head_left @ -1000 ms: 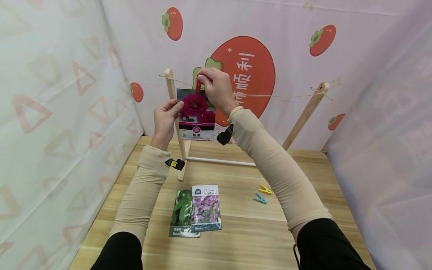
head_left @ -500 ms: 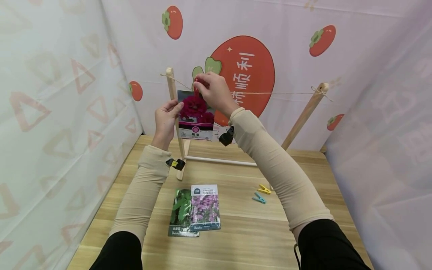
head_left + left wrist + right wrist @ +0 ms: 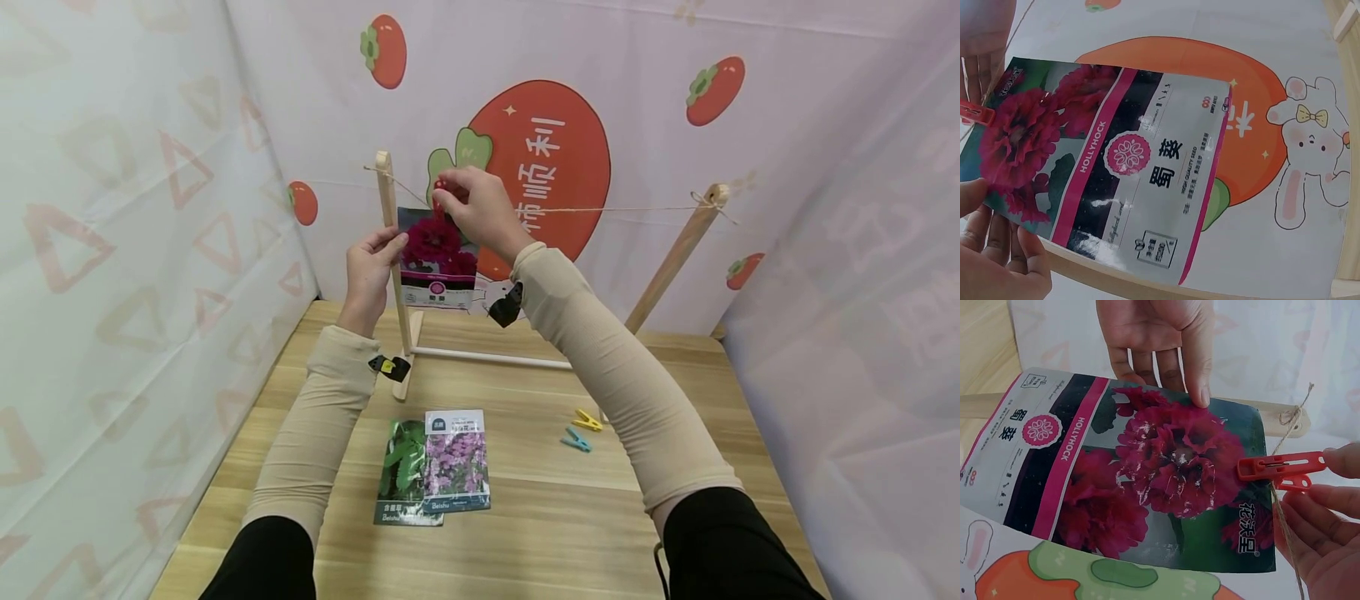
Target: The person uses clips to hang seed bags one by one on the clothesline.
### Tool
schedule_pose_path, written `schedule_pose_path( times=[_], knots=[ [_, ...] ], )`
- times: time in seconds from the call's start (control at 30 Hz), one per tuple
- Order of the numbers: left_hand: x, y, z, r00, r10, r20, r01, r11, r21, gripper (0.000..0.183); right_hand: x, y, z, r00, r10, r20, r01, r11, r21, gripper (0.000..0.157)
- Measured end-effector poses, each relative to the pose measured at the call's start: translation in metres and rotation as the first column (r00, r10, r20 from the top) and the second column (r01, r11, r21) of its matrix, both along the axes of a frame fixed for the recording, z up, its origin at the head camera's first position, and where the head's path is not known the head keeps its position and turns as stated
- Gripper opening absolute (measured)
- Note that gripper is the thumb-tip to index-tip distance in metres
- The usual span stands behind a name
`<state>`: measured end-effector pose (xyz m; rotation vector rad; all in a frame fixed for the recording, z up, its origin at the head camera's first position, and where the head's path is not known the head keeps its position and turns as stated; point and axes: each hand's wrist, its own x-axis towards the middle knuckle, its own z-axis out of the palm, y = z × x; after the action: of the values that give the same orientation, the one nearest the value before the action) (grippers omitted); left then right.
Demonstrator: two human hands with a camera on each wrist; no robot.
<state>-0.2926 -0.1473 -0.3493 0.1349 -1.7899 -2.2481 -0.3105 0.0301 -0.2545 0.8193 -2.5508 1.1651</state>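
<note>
A hollyhock seed packet with dark pink flowers hangs upright at the left end of a string. My left hand pinches its left edge, thumb in front and fingers behind, as the left wrist view shows. A red clothespin sits over the packet's top edge at the string. My right hand holds the clothespin's handles, the thumb on one end and the fingertips at the other. Its jaws overlap the packet's printed flower.
The string runs between a left wooden post and a right wooden post, joined below by a white rod. Two more seed packets lie overlapping on the table. Right of them lie a yellow clothespin and a blue clothespin.
My right hand has come down slightly with the red clothespin, and the packet sits a little lower. The left post's top has shifted slightly right. The things on the table stay put.
</note>
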Motion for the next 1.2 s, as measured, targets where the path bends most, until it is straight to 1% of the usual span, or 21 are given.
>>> schedule_pose_path(
  times=[0.03, 0.17, 0.27, 0.4, 0.5, 0.6, 0.9, 1.07, 1.2],
  knots=[
    [0.0, 0.0, 0.0, 1.0, 0.001, 0.003, -0.001, 1.0, -0.017, 0.009, 0.0, 0.001, 0.0, 1.0, -0.002, 0.001, 0.002, 1.0, 0.002, 0.035],
    [0.001, 0.0, -0.002, 1.0, 0.015, 0.004, -0.015, 0.996, -0.086, 0.028, 0.002, 0.003, 0.0, 1.0, -0.01, 0.003, 0.01, 1.0, 0.013, 0.035],
    [0.003, -0.001, -0.003, 1.0, 0.028, 0.003, -0.027, 0.99, -0.141, 0.035, 0.003, 0.004, 0.0, 1.0, -0.014, 0.005, 0.014, 1.0, 0.027, 0.035],
    [0.003, -0.003, -0.004, 0.999, 0.05, -0.002, -0.05, 0.98, -0.192, 0.034, 0.005, 0.007, 0.0, 1.0, -0.02, -0.001, 0.02, 0.999, 0.032, 0.036],
    [0.003, -0.005, -0.005, 0.997, 0.075, -0.023, -0.078, 0.972, -0.221, 0.031, 0.006, 0.008, 0.0, 1.0, -0.023, -0.008, 0.023, 0.999, 0.029, 0.035],
    [0.004, -0.006, -0.006, 0.995, 0.09, -0.044, -0.098, 0.967, -0.234, 0.03, 0.006, 0.009, 0.0, 1.0, -0.022, -0.014, 0.023, 0.999, 0.027, 0.035],
    [0.007, -0.012, -0.009, 0.99, 0.119, -0.077, -0.135, 0.953, -0.27, 0.028, 0.008, 0.01, 0.001, 0.999, -0.015, -0.04, 0.016, 1.0, 0.024, 0.034],
    [0.009, -0.014, -0.006, 0.989, 0.111, -0.095, -0.134, 0.95, -0.283, 0.029, 0.009, 0.01, 0.001, 0.998, -0.012, -0.058, 0.013, 1.0, 0.009, 0.034],
    [0.013, -0.015, -0.004, 0.99, 0.1, -0.104, -0.128, 0.94, -0.315, 0.03, 0.01, 0.013, -0.001, 0.997, -0.01, -0.072, 0.009, 1.0, -0.01, 0.033]
  ],
)
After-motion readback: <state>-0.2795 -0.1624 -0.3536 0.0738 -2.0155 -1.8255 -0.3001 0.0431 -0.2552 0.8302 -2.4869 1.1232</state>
